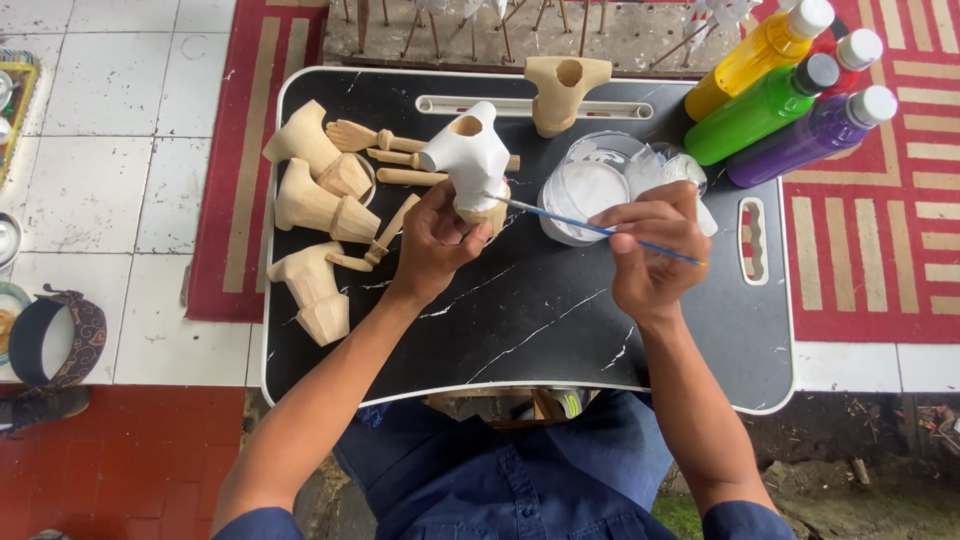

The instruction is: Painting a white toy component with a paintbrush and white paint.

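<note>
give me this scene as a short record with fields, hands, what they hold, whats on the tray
left hand: left hand holds a white-painted wooden torso from below
right hand: right hand holds a thin blue paintbrush, tip at the torso
surface: black marbled lap tray
paint: tub of white paint
unpainted parts: bare wooden pieces at tray's left
bottles: yellow, green, purple and red paint bottles at top right

A small home craft workshop is shown, set up on the floor. A black marble-patterned lap tray (690, 340) is laid over white tiles and a red striped rug (880, 270). Unpainted carved wooden figure parts (310, 200) are gathered at left, paint bottles (790, 95) at far right.
</note>
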